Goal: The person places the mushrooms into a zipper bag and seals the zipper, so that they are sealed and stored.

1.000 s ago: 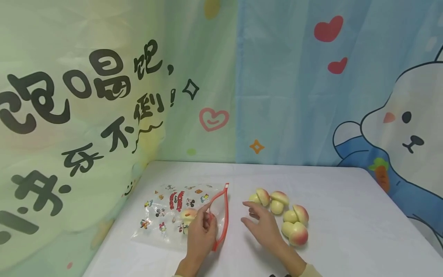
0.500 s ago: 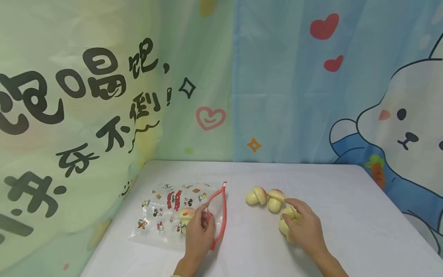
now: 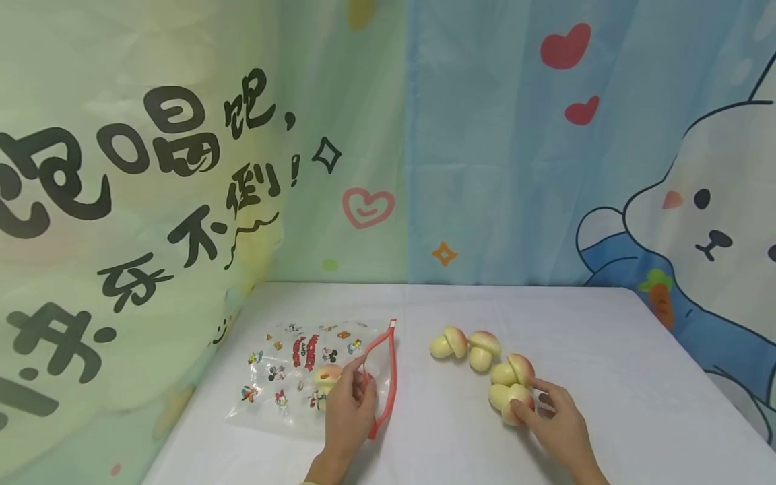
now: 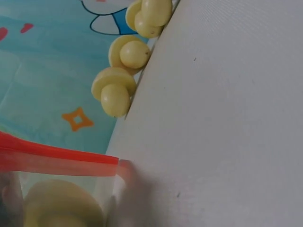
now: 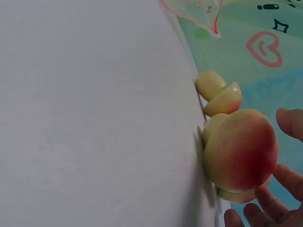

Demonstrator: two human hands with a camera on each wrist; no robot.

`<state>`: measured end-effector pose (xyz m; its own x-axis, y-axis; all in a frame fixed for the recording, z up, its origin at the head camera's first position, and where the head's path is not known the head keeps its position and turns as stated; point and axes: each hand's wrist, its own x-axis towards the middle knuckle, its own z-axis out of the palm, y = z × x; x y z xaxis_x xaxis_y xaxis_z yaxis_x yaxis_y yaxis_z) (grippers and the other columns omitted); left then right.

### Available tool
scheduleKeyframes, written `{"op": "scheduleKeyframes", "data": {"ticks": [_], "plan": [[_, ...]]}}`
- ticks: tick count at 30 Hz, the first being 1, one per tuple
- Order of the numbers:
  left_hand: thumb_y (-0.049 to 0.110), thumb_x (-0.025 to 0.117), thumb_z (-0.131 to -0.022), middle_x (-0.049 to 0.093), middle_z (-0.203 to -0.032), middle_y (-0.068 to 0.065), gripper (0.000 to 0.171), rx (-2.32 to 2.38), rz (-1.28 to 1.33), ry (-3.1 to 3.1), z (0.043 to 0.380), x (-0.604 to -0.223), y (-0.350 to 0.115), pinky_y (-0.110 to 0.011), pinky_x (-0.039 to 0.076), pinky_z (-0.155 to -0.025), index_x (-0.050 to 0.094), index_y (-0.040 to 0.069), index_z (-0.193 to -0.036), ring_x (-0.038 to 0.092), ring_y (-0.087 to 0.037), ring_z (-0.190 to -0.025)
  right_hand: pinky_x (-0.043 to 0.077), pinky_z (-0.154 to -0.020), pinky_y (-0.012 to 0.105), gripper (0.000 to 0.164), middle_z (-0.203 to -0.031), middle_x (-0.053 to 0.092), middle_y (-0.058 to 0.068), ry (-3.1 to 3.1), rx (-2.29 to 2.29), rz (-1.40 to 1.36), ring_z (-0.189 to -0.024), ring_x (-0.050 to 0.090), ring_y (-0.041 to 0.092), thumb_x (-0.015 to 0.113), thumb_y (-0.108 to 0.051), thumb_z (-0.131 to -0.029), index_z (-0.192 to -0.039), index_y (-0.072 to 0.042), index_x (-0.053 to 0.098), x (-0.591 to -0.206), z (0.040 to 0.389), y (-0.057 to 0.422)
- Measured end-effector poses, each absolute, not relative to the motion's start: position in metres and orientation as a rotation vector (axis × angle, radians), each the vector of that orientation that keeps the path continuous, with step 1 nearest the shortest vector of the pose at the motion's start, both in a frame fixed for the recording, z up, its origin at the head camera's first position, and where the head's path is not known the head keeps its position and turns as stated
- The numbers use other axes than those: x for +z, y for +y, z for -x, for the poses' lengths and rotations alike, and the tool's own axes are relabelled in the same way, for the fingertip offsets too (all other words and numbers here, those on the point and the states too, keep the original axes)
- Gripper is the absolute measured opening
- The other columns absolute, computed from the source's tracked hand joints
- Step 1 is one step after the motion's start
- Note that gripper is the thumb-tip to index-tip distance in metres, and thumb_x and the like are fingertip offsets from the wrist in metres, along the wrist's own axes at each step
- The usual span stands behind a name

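Note:
My left hand (image 3: 350,404) pinches the open edge of a clear zip bag (image 3: 273,414), which is printed with cartoon figures and has a red zip strip. Inside the bag lies a toy mushroom (image 3: 327,377), partly covered by prints and my hand. To the right, my right hand (image 3: 560,421) is at the nearest toy mushroom (image 3: 515,404), a yellow one with a pinkish-red cap. Its thumb and fingers are spread about the cap; in the right wrist view the thumb (image 5: 291,123) stands apart from it. Another mushroom (image 3: 518,369) sits right behind, close to the index finger.
Farther back on the white table (image 3: 424,431) lie two more toy mushrooms, one on the left (image 3: 448,343) and one beside it (image 3: 483,350). A printed curtain (image 3: 497,168) hangs behind the table's back edge.
My right hand has moved right, from near the bag's mouth over the mushrooms to the right side of the nearest one. The left hand keeps its hold on the bag.

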<state>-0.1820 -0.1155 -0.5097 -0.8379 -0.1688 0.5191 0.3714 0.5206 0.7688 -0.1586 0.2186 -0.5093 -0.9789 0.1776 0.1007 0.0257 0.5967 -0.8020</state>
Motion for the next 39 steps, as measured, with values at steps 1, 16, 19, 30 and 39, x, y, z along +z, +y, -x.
{"op": "scheduleKeyframes", "data": {"ticks": [1,16,19,30,39], "plan": [[0.0,0.069,-0.085,0.054,-0.077,0.01,0.043,-1.306,0.16,-2.221,0.182,-0.51,-0.116,-0.018,0.041,-0.056,0.06,0.009,-0.125,0.046,-0.003,-0.065,0.053,-0.086,0.03,0.068,-0.138,0.043,0.02,-2.657,1.351,0.192,-0.118,0.051,0.042,0.072,-0.042,-0.086,-0.135,-0.001,0.05,-0.511,0.157,0.218],[0.001,0.069,-0.085,0.052,-0.075,0.012,0.043,-1.336,0.154,-2.232,0.182,-0.511,-0.116,-0.018,0.04,-0.055,0.06,0.01,-0.126,0.045,-0.003,-0.063,0.054,-0.084,0.034,0.072,-0.136,0.051,0.021,-2.651,1.299,0.215,-0.114,0.057,0.036,0.079,-0.036,-0.081,-0.135,-0.001,0.047,-0.518,0.154,0.203],[0.001,0.069,-0.085,0.052,-0.075,0.012,0.043,-1.346,0.159,-2.228,0.182,-0.511,-0.116,-0.018,0.04,-0.054,0.061,0.01,-0.126,0.045,-0.003,-0.062,0.054,-0.082,0.03,0.068,-0.134,0.052,0.021,-2.639,1.28,0.198,-0.112,0.059,0.036,0.08,-0.03,-0.081,-0.133,-0.001,0.048,-0.518,0.154,0.201],[0.001,0.068,-0.085,0.052,-0.075,0.011,0.043,-1.332,0.153,-2.244,0.181,-0.507,-0.114,-0.018,0.039,-0.056,0.061,0.009,-0.126,0.045,-0.003,-0.064,0.055,-0.075,0.026,0.063,-0.129,0.055,0.019,-2.56,1.479,0.013,-0.106,0.062,0.034,0.083,-0.021,-0.078,-0.131,-0.005,0.051,-0.517,0.147,0.172],[0.002,0.069,-0.085,0.051,-0.075,0.013,0.042,-1.266,0.192,-2.227,0.179,-0.505,-0.114,-0.018,0.041,-0.055,0.061,0.012,-0.124,0.045,-0.002,-0.062,0.055,-0.077,0.025,0.061,-0.125,0.058,0.008,-2.512,1.593,-0.157,-0.106,0.062,0.029,0.084,-0.007,-0.072,-0.126,-0.007,0.056,-0.517,0.154,0.129]]}}
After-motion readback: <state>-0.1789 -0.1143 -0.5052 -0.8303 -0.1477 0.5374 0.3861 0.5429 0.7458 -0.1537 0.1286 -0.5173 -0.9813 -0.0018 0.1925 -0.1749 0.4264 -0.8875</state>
